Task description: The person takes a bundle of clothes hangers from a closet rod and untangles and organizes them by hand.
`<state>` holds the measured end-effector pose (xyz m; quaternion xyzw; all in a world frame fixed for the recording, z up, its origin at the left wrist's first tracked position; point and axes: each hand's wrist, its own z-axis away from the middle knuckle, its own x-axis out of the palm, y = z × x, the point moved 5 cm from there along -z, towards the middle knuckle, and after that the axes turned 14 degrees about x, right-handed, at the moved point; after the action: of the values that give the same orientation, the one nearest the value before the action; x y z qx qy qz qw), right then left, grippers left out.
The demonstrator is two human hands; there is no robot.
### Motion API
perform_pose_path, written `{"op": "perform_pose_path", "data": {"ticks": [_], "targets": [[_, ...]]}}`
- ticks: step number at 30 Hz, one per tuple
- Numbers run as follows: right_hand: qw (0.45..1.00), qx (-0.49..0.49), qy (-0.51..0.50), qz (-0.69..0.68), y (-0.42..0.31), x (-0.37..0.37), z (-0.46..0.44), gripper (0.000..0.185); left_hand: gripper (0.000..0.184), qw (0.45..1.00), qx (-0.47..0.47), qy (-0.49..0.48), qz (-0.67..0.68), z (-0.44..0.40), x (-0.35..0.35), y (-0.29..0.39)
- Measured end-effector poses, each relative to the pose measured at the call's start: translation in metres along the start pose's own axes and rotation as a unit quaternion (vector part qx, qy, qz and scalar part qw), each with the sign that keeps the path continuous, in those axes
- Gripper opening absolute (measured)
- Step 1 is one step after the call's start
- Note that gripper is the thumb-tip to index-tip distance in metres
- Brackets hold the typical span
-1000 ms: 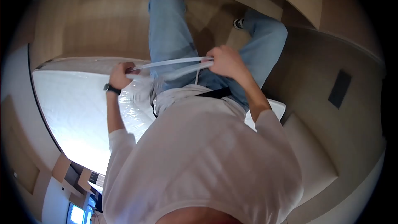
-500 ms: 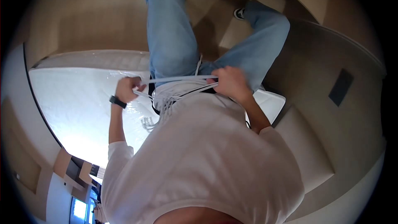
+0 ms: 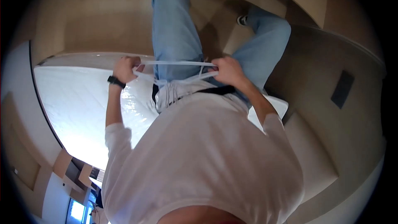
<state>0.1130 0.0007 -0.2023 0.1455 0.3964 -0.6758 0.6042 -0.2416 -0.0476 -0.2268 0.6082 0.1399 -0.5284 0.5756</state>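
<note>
Left hand point(image 3: 125, 69), right hand point(image 3: 227, 71) farther forward, slim white strands point(image 3: 178, 63)

Two white strands point(image 3: 178, 63) stretched between the left hand point(image 3: 126, 69) and the right hand point(image 3: 227, 71), barring the straight way across, though a slim gap parted the strands. Beneath, the jeans point(image 3: 174, 29) blocked passage; nearer, the shirt point(image 3: 203, 153) did. Open air lay over the mattress point(image 3: 78, 99), leftward.
</note>
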Motion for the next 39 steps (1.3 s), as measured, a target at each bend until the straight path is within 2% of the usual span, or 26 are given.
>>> {"op": "perform_pose_path", "data": {"ticks": [1, 5, 8, 10, 14, 16, 18, 20, 22, 23, 26, 27, 28, 29, 32, 33, 34, 39], "targets": [[1.0, 0.008, -0.026, 0.006, 0.0, -0.012, 0.005, 0.018, 0.025, 1.0, 0.004, 0.012, -0.006, -0.002, -0.014, 0.013], [1.0, 0.0, 0.008, 0.021, 0.002, -0.037, 0.024, 0.018, 0.022, 0.999, 0.002, 0.013, 0.03, 0.009, -0.008, 0.043], [0.997, -0.055, 0.026, 0.044, 0.046, 0.022, -0.015, 0.017, 0.018, 1.0, -0.014, 0.007, 0.009, 0.01, 0.049, 0.017], [0.999, -0.043, 0.019, 0.022, 0.037, 0.004, -0.008, 0.015, 0.017, 0.997, -0.019, 0.063, -0.029, 0.006, 0.009, 0.045], [0.999, -0.034, 0.014, -0.012, 0.0, -0.038, 0.025, 0.016, 0.017, 0.996, -0.047, 0.061, -0.037, 0.018, -0.048, 0.074], [0.999, -0.031, 0.004, -0.002, -0.005, -0.032, 0.009, 0.017, 0.018, 0.996, -0.049, 0.07, -0.017, 0.016, -0.035, 0.053], [0.998, -0.061, 0.023, 0.007, 0.016, 0.004, -0.037, 0.018, 0.019, 0.996, -0.032, 0.077, -0.016, 0.013, 0.009, 0.014], [0.998, -0.06, 0.004, 0.014, 0.016, 0.01, -0.041, 0.02, 0.018, 0.996, -0.04, 0.076, -0.002, 0.01, 0.003, 0.012], [0.998, -0.044, -0.025, 0.029, -0.012, -0.043, -0.016, 0.021, 0.018, 0.996, -0.068, 0.06, 0.006, 0.004, -0.036, 0.035], [0.999, -0.011, -0.028, 0.021, -0.021, -0.064, 0.001, 0.023, 0.02, 0.996, -0.048, 0.074, 0.013, 0.007, -0.039, 0.04], [0.998, -0.014, -0.042, 0.045, -0.018, -0.067, 0.0, 0.022, 0.02, 0.993, -0.106, 0.026, 0.049, 0.016, -0.017, 0.045], [0.997, -0.027, -0.066, 0.034, -0.006, -0.053, -0.018, 0.021, 0.023, 0.99, -0.086, 0.043, 0.101, 0.019, 0.008, 0.035], [0.995, -0.039, -0.091, 0.025, 0.015, -0.021, -0.041, 0.019, 0.024, 0.995, -0.089, 0.013, 0.038, 0.022, 0.033, 0.025], [0.992, -0.048, -0.118, 0.017, 0.024, -0.006, -0.054, 0.019, 0.024, 0.996, -0.087, 0.02, 0.027, 0.02, 0.023, 0.028], [0.994, -0.087, -0.061, 0.017, 0.012, -0.023, -0.04, 0.018, 0.027, 0.993, -0.117, 0.024, 0.004, 0.015, -0.02, 0.046], [0.992, -0.101, -0.078, -0.005, 0.011, -0.025, -0.034, 0.018, 0.028, 0.992, -0.126, 0.006, 0.014, 0.012, -0.033, 0.054], [0.992, -0.086, -0.089, -0.001, 0.013, -0.017, -0.029, 0.018, 0.029, 0.99, -0.138, -0.018, 0.025, 0.011, -0.038, 0.057], [0.994, -0.04, -0.098, -0.032, 0.021, -0.002, -0.049, 0.017, 0.03, 0.996, -0.086, 0.006, 0.003, -0.004, 0.001, 0.007]]}}
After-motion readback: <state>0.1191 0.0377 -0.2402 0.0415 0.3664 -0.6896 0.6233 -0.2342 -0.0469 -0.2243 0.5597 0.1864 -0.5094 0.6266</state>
